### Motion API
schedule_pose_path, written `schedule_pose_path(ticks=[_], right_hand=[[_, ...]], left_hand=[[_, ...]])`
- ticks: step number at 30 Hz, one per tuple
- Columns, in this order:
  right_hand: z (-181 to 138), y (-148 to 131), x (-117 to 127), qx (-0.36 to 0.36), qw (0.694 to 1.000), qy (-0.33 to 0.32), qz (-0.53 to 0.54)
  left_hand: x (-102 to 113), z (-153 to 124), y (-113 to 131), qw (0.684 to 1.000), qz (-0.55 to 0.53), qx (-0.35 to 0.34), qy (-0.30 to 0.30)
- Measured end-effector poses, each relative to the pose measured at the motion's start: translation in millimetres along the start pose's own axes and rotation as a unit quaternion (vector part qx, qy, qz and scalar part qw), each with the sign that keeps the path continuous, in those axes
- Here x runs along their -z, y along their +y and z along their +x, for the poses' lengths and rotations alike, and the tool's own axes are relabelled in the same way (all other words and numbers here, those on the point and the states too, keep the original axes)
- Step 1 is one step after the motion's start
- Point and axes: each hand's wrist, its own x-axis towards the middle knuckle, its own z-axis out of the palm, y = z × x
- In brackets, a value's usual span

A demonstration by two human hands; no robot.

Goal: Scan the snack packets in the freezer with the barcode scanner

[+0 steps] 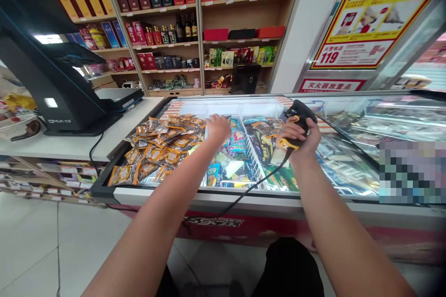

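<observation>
My right hand [300,139] is closed round a black and yellow barcode scanner [298,116], held above the open chest freezer [223,195]. A black cable [244,195] runs from the scanner down over the freezer's front rim. My left hand [218,129] reaches into the freezer with its fingers curled down among colourful ice-cream packets [232,148]; what the fingers touch or hold is hidden. Orange snack packets [160,146] fill the compartment to the left of that hand. A white wire divider [252,153] separates the middle packets from those on the right.
A black till screen [52,79] stands on the white counter [87,144] at the left. Shelves of boxed goods and bottles [174,23] line the back wall. A glass lid [365,139] covers the freezer's right half. The floor is pale tile [52,246].
</observation>
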Motion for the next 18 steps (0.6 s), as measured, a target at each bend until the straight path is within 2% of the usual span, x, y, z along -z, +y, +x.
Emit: schedule_pose_path(ticks=[3,6,9,14,18], right_hand=[[0,1,-2,-0.003,1.0,0.006,0.001],[0,3,-4,0.002,1.0,0.01,-0.024],[-1,5,-6,0.017,0.997,0.016,-0.074],[-1,5,-3,0.051,0.985,0.021,-0.165],[0,6,0,0.048,0.981,0.019,-0.187]], left_hand=[[5,7,-47,0.995,0.037,0.082,-0.038],[6,2,-63,0.996,0.027,0.057,-0.066],[6,-8,-52,0.999,0.013,-0.009,-0.05],[7,-30,-15,0.991,-0.039,-0.125,-0.036],[-1,-53,-2,0.972,-0.083,-0.22,0.021]])
